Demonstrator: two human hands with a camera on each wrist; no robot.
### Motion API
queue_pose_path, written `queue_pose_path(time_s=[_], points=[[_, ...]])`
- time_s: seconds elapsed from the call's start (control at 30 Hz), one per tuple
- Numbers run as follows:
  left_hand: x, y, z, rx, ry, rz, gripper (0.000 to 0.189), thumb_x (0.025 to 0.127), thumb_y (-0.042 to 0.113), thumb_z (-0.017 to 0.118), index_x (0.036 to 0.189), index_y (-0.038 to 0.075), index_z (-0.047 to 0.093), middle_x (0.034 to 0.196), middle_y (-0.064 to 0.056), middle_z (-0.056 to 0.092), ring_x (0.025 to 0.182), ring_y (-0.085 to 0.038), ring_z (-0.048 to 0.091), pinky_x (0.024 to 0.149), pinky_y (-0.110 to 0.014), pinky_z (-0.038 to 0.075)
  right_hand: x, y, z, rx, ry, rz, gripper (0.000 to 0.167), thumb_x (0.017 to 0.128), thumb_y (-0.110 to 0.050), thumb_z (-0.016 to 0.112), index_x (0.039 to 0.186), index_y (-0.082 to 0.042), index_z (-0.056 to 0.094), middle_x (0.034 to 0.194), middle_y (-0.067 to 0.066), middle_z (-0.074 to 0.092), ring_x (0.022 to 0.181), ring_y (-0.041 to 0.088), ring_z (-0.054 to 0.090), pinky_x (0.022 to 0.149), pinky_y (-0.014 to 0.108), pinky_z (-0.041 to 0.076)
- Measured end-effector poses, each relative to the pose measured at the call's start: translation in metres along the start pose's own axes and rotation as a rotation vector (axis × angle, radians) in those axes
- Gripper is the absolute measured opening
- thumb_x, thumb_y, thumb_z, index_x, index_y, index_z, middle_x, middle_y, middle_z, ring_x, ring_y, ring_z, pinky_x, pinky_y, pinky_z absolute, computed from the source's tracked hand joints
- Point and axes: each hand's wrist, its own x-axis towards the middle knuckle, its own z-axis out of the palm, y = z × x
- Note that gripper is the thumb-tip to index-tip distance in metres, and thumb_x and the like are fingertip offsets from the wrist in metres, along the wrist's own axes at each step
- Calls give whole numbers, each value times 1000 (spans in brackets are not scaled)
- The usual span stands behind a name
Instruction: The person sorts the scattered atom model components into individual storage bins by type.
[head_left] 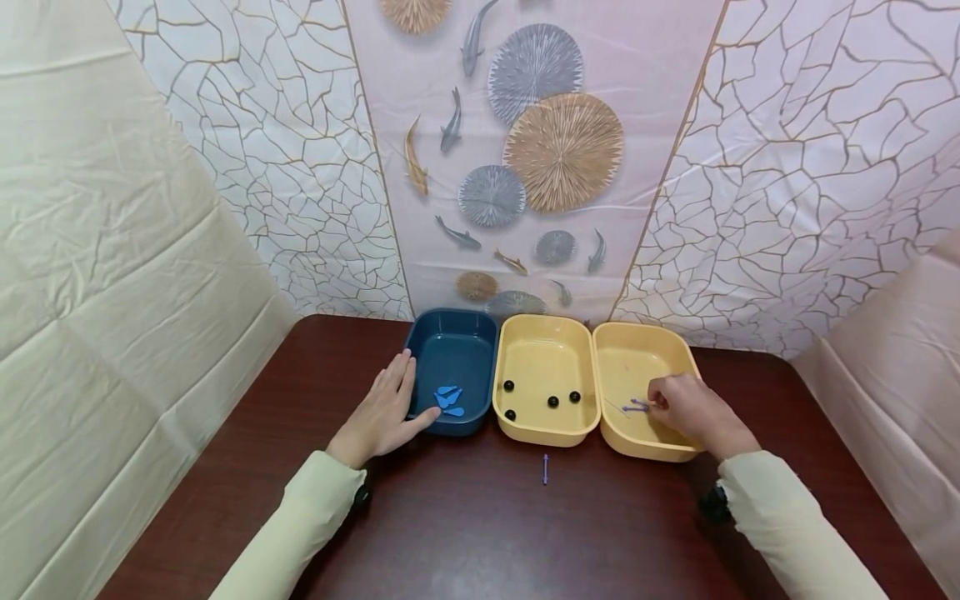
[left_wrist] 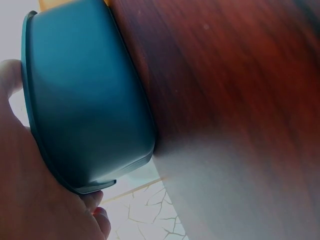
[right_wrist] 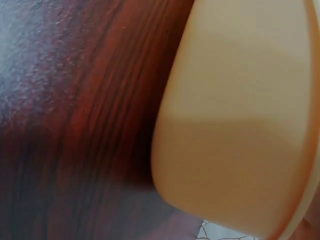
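Observation:
My left hand (head_left: 381, 414) rests on the left rim of the dark blue tray (head_left: 452, 321), fingers extended and thumb over the front corner. Several flat blue drop-shaped pieces (head_left: 448, 398) lie inside near the thumb. In the left wrist view, the hand (left_wrist: 35, 185) lies along the rim of the tray (left_wrist: 90, 95). My right hand (head_left: 693, 410) reaches into the right yellow tray (head_left: 637, 333) with curled fingers. Their tips are beside small purple rods (head_left: 635, 406); whether they pinch one is hidden. The right wrist view shows mostly the tray's outer wall (right_wrist: 230, 115).
A middle yellow tray (head_left: 546, 354) holds several black balls (head_left: 553, 402). The three trays stand side by side at the back of the dark wooden table (head_left: 480, 533). One purple rod (head_left: 545, 469) lies on the table before the middle tray. Patterned cloth (head_left: 555, 158) hangs behind.

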Motion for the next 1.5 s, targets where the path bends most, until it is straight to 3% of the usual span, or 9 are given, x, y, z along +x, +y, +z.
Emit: queue_pose_path(time_s=[0.17,0.73,1.07,1.27,1.5], points=[[0,1,-1,11,-4,2,101,102,62,53,167,-4,12,178,-20,5,166,-40,10,134,-59,15,-2,-4,-12,20,-12,51,7,86,-8,79,92,-5,76,83,4,72,76,18,66,70,39,58],[0,2,-3,15,-8,7,100,103,60,52,167,-6,12,178,-22,6,165,-42,11,133,-61,16,-27,-50,-47,40,15,-100,9,84,-5,83,90,-7,77,85,0,76,78,16,71,69,35,61],[1,0,-2,21,-3,4,101,103,61,53,167,-5,11,178,-22,5,165,-42,10,133,-60,15,-39,-84,-46,76,54,-259,16,80,-2,86,87,-10,76,83,-6,73,76,12,69,67,27,59],[1,0,-2,16,-4,0,102,102,62,53,167,-4,11,179,-20,4,166,-40,9,134,-58,14,-41,-104,-39,64,94,-347,16,79,-3,87,88,-10,75,82,-4,74,76,10,69,69,30,60],[1,1,1,9,1,4,102,101,62,53,167,-5,12,179,-20,5,166,-41,10,134,-59,15,-42,-124,-25,108,41,-358,12,84,-5,84,89,-11,76,83,-2,74,75,9,69,67,25,59]])
